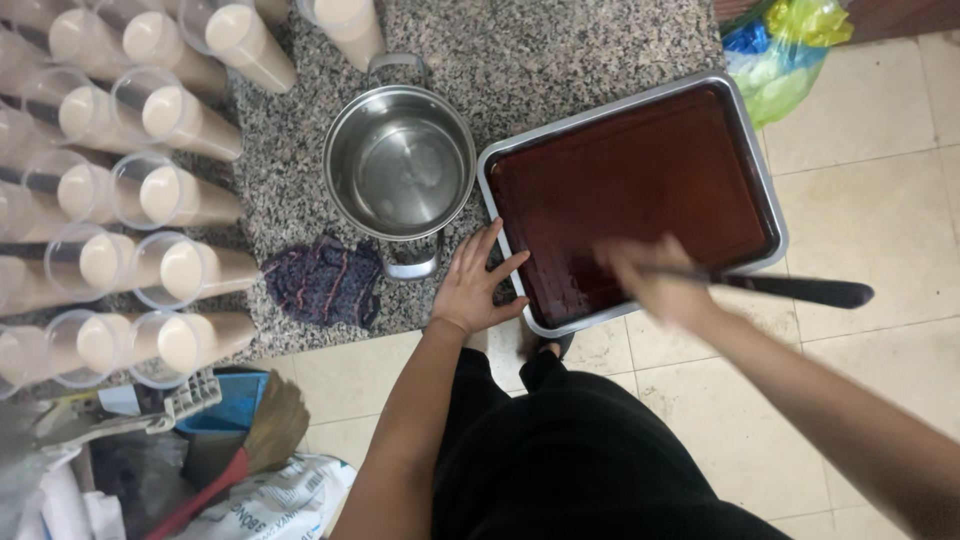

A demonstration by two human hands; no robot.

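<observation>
A metal tray filled with smooth dark brown jelly sits on the granite counter and overhangs its front edge. My left hand rests flat against the tray's near left corner, fingers spread. My right hand, blurred by motion, is over the tray's near edge and grips a knife whose dark handle sticks out to the right. The blade end is hidden by my blurred hand.
An empty steel pot stands left of the tray, with a dark knitted cloth beside it. Several clear cups of beige drink fill the counter's left side. A broom and bags lie on the tiled floor below.
</observation>
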